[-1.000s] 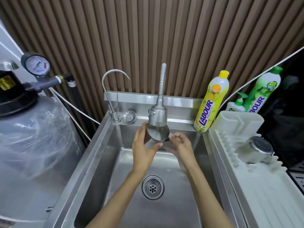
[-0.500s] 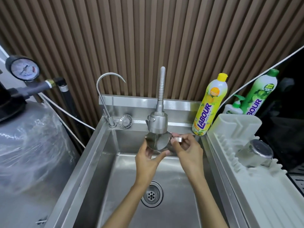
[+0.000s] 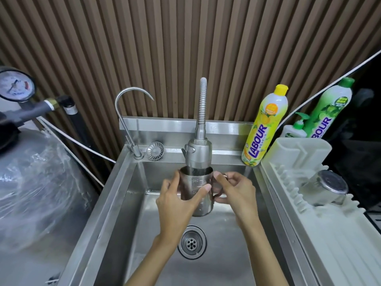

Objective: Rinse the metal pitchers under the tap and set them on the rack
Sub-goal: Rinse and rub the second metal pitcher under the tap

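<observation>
pitcher (image 3: 195, 182) under tap (image 3: 199, 151) | left hand (image 3: 177, 203) grips body | right hand (image 3: 237, 193) pinches handle (image 3: 219, 195) | bottle (image 3: 265, 129): LABOUR

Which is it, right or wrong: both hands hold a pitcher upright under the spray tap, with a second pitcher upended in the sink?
Not quite: the head view shows the second pitcher upended on the white rack, not in the sink. The left hand and right hand do hold a pitcher upright under the spray tap.
</observation>
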`<state>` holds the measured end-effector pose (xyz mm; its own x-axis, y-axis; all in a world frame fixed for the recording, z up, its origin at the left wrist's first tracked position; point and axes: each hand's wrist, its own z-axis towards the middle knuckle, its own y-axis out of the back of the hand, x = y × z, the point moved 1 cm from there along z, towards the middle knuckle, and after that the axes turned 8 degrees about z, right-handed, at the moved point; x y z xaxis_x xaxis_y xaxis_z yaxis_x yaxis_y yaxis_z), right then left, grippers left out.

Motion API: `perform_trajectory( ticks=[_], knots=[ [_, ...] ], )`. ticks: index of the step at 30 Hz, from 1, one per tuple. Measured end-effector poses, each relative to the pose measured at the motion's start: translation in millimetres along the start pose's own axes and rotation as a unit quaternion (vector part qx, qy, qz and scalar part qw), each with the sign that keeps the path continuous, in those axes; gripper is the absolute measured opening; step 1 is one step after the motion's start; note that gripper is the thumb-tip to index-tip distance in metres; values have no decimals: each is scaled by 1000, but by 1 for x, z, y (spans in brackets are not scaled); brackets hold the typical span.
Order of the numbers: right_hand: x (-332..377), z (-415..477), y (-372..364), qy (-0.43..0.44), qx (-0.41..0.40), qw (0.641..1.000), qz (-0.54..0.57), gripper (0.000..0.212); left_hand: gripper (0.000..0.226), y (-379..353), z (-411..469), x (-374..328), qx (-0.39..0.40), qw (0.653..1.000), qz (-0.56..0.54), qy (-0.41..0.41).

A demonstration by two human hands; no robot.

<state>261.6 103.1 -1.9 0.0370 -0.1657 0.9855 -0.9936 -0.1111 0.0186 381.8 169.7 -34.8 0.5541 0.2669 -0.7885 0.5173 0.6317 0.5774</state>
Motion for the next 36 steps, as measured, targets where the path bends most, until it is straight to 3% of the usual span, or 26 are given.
perform_trajectory(
  ticks=[3, 5, 8, 10, 13, 15, 18, 21, 25, 27, 31, 36],
  knots=[
    [12, -5, 4, 90, -54, 981, -161, 26, 62, -8, 0, 1, 58, 994, -93, 15],
    [17, -11, 3, 140, -64, 971, -184, 17, 59, -11, 7, 0, 104, 979, -175, 25],
    [13, -13, 1, 140, -24, 989, -49, 16, 61, -14, 15, -2, 118, 957, -266, 13],
    [5, -8, -3, 102, 33, 991, 81, 14, 76, -13, 18, -3, 85, 958, -273, -14],
    [-13, -2, -11, 14, 106, 960, 257, 16, 86, -4, 17, -6, 14, 981, -177, -72],
    [-19, -2, -12, -26, 120, 949, 289, 15, 86, 2, 12, -8, -15, 990, -110, -85],
    [-19, -6, -9, -48, 98, 969, 221, 13, 100, 7, 2, -5, -53, 997, -36, -37],
    [-10, -8, -3, -30, 44, 994, 96, 19, 105, 3, -6, 0, -38, 999, -33, 17],
    [6, -13, 4, 91, -41, 987, -124, 19, 64, -7, -11, 4, 36, 993, -107, 26],
    [9, -15, 4, 129, -50, 981, -139, 18, 56, -13, -6, 5, 80, 980, -181, 33],
    [3, -11, 2, 105, 13, 992, 73, 23, 74, -19, 3, 0, 91, 957, -277, 3],
    [-16, -4, -5, -5, 92, 953, 287, 19, 78, -4, 11, -7, 13, 982, -161, -102]
  ],
)
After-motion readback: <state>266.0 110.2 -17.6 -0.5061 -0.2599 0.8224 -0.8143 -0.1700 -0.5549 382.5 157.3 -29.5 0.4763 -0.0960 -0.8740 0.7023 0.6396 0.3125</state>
